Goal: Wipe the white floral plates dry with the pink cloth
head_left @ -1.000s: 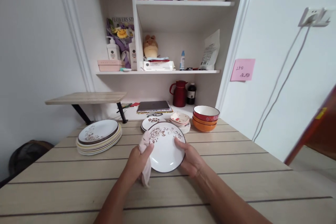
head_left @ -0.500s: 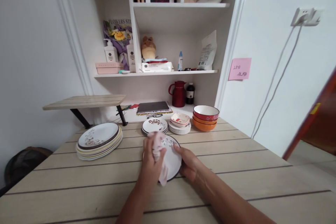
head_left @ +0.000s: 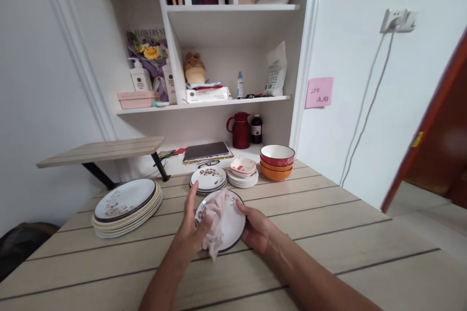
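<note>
A white plate [head_left: 235,223] with a dark rim and a brown scroll pattern is held tilted over the table. My right hand [head_left: 257,228] grips its right edge, thumb on top and fingers underneath. Across the plate's left half lies a crumpled pale pink cloth [head_left: 216,226]. My left hand [head_left: 191,226] is at the plate's left edge, its fingers stretched out and apart, with the thumb against the cloth. Just behind is a stack of small patterned plates [head_left: 207,178].
Larger plates [head_left: 126,199] are stacked at the left, near a raised wooden shelf [head_left: 102,148]. Small dishes [head_left: 242,167] sit on white saucers [head_left: 243,181], beside stacked bowls [head_left: 277,155]. Behind them are a laptop [head_left: 206,151] and a red jug [head_left: 241,131].
My left hand has opened from around the cloth and shifted left, leaving the cloth spread on the plate. My right hand keeps its hold. The camera view has turned slightly right.
</note>
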Tool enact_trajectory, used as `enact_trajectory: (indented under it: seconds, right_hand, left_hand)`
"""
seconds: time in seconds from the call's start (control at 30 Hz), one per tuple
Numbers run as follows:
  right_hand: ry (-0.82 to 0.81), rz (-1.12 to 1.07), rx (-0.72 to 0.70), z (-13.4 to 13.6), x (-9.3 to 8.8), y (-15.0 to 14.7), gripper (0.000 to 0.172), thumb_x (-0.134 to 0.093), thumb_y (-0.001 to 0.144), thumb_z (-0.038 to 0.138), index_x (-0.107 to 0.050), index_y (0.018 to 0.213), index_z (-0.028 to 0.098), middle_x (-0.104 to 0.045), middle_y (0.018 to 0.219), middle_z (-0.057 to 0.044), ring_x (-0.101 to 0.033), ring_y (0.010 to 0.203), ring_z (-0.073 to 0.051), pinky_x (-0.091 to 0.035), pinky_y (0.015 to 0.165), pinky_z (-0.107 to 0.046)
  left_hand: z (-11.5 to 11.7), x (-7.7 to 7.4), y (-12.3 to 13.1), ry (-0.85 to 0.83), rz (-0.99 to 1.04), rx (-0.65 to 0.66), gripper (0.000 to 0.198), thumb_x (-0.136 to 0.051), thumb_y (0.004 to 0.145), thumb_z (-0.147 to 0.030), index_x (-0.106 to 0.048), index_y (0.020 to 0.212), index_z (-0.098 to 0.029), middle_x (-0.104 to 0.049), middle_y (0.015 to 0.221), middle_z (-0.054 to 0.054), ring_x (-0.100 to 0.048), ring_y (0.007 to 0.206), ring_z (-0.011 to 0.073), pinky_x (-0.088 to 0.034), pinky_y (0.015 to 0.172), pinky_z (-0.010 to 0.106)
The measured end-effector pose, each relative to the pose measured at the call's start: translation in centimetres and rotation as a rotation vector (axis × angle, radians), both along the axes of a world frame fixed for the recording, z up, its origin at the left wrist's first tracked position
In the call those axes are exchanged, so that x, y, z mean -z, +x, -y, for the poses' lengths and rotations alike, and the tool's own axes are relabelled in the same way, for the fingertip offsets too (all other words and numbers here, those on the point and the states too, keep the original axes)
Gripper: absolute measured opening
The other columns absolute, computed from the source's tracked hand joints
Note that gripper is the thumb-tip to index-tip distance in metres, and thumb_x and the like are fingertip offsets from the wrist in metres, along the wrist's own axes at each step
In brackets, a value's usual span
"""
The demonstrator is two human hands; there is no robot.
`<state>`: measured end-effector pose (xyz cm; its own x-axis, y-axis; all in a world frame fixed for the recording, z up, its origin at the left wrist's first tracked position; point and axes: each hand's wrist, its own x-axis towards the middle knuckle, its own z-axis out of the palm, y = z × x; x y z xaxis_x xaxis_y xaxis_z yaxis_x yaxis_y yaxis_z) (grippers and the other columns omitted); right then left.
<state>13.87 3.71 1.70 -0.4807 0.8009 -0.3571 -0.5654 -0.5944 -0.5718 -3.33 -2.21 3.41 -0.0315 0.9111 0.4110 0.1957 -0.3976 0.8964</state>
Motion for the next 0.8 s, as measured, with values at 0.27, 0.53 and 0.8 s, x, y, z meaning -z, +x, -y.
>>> enact_trajectory:
  seconds: [0.27,0.53,0.8]
  right_hand:
    - [-0.009,0.001,-0.027,-0.2,0.0,0.2,0.036,-0.047,0.093,0.031,-0.058,0.114,0.004,-0.073,0.091,-0.014,-0.069,0.073,-0.019,-0.052,0.083,-0.035]
    - [0.073,0.095,-0.031,0.4,-0.4,-0.3,0.033,-0.052,0.09,0.036,-0.059,0.109,0.01,-0.073,0.09,-0.01,-0.068,0.072,-0.02,-0.052,0.08,-0.037]
    - [0.064,-0.081,-0.12,-0.6,0.2,0.0,0.04,-0.045,0.093,0.037,-0.057,0.116,0.006,-0.072,0.101,-0.013,-0.069,0.088,-0.022,-0.049,0.089,-0.038]
  left_hand:
    - [-0.4,0.4,-0.4,0.024,-0.768,0.012,0.04,-0.052,0.078,-0.014,-0.067,0.111,-0.03,-0.057,0.125,0.006,-0.049,0.119,0.0241,-0.038,0.104,0.044]
    - [-1.1,1.5,1.6,0.026,-0.703,-0.192,0.031,-0.051,0.082,-0.023,-0.068,0.107,-0.025,-0.062,0.103,0.007,-0.059,0.099,0.0214,-0.048,0.09,0.037]
    - [-2.1,3.9,1.0,0.058,-0.302,-0.351,0.054,-0.048,0.086,-0.043,-0.044,0.135,-0.021,-0.054,0.117,0.012,-0.055,0.106,0.0225,-0.046,0.093,0.043]
